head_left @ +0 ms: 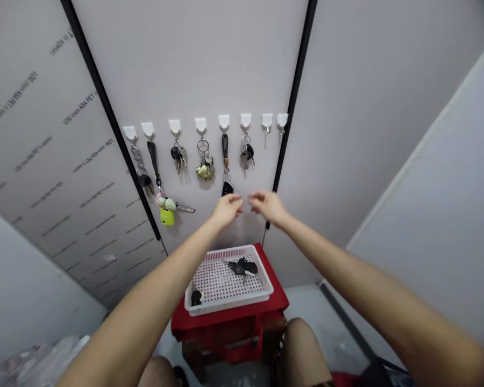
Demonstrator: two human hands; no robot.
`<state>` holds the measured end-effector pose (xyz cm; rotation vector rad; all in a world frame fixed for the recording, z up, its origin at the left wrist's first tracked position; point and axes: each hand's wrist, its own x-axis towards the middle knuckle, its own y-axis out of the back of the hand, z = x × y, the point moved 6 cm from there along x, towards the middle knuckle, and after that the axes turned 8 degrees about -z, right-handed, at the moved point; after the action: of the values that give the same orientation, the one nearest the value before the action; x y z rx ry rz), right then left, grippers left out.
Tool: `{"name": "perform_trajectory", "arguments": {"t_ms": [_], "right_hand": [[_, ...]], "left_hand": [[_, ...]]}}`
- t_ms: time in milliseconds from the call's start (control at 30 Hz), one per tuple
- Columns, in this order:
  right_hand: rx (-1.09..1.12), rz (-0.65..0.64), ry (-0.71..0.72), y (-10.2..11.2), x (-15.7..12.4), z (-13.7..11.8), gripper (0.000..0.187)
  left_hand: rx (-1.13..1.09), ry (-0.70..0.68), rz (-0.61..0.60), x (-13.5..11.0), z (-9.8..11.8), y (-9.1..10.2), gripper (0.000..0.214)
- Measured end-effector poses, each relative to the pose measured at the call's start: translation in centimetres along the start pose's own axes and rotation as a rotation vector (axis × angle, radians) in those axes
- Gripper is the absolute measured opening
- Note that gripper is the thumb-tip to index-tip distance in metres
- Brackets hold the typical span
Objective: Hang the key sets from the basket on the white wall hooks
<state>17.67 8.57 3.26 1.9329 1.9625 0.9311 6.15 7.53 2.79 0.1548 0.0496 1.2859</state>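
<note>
My left hand (228,210) is raised before the white panel, just below a black car key (227,188) that it partly overlaps. Its fingers are loosely curved and apart, and nothing shows in them. My right hand (267,205) faces it across a small gap, fingers bent, apart and slightly blurred, also without a visible object. The car key hangs by a braided black strap (225,149) from a white hook (223,122). To its right hangs a key bunch (247,153); to its left, a ring of keys with a gold-coloured charm (205,168).
Below my hands, a white perforated basket (229,308) holds black-headed keys (242,266) and stands on a red-covered stool (278,301). More keys (178,156) and a lime-green tag (167,216) hang at left. Two bare hooks (267,122) are at right. Plastic bags (50,363) lie lower left.
</note>
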Motion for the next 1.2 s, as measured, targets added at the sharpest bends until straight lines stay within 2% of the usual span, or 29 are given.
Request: {"name": "perform_trajectory", "arguments": {"t_ms": [100,167,267,367,533,633,833,933,1000,1067,1133,1200], "right_hand": [[-0.344,-0.331,0.095,-5.7,-4.2,3.6,0.019],[-0.598,-0.461,0.174,-8.3,-6.3,5.2,0.019],[-0.864,-0.531,0.261,-10.2,-7.6,6.3,0.02],[-0.972,-0.577,0.285,-10.9,-7.6,6.8,0.021],[-1.03,-0.578,0.284,-11.4,-7.0,7.3,0.021],[-0.993,-0.563,0.278,-11.1,-6.9,7.2,0.02],[-0.675,-0.554,0.128,-8.6,-6.5,5.9,0.017],[-0.462,-0.534,0.129,-7.0,-6.1,4.1,0.015],[-0.313,-0.514,0.119,-5.6,-5.5,2.8,0.013],[-0.172,-0.455,0.097,-3.8,-4.5,1.3,0.011],[-0.049,-0.349,0.07,-1.4,-3.2,-0.3,0.007],[0.052,-0.219,0.057,1.4,-1.6,-2.1,0.004]], "left_hand": [[0.16,0.105,-0.042,-1.7,-5.5,-0.2,0.027],[0.269,0.154,-0.055,-2.7,-9.1,-0.2,0.026],[0.466,0.165,-0.071,-4.0,-13.0,-0.1,0.025],[0.691,0.087,-0.133,-4.8,-14.2,-0.6,0.029],[1.003,-0.073,-0.285,-5.4,-14.0,-2.3,0.034],[1.063,-0.089,-0.279,-5.6,-14.3,-2.6,0.035],[1.006,-0.002,-0.299,-6.2,-15.2,-1.3,0.032],[0.842,0.059,-0.219,-5.8,-14.4,-0.5,0.036],[0.627,0.074,-0.123,-4.9,-12.9,-0.5,0.047],[0.369,0.016,-0.097,-3.4,-10.4,-1.4,0.051],[0.176,-0.106,-0.113,-1.7,-6.8,-2.6,0.047],[0.102,-0.206,-0.087,0.0,-2.9,-3.3,0.04]]}}
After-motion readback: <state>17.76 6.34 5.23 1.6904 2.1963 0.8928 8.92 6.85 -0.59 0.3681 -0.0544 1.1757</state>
